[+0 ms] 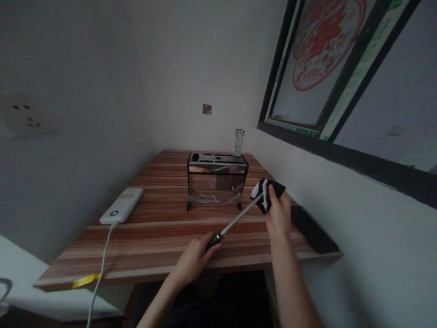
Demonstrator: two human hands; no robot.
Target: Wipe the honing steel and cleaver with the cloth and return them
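My left hand is closed around the black handle of a sharpening steel, whose long grey rod slants up to the right. At the rod's far end, my right hand grips a black and white cloth against the tip. Just beyond the rod stands a see-through knife block with black side frames and slots in its top. A crumpled silvery piece sticks up from the block's right end; its kind is unclear.
On the wood-grain table a white power bank lies at left, its white cable hanging over the front edge near yellow tape. A dark flat slab rests along the right wall, below a black-framed window.
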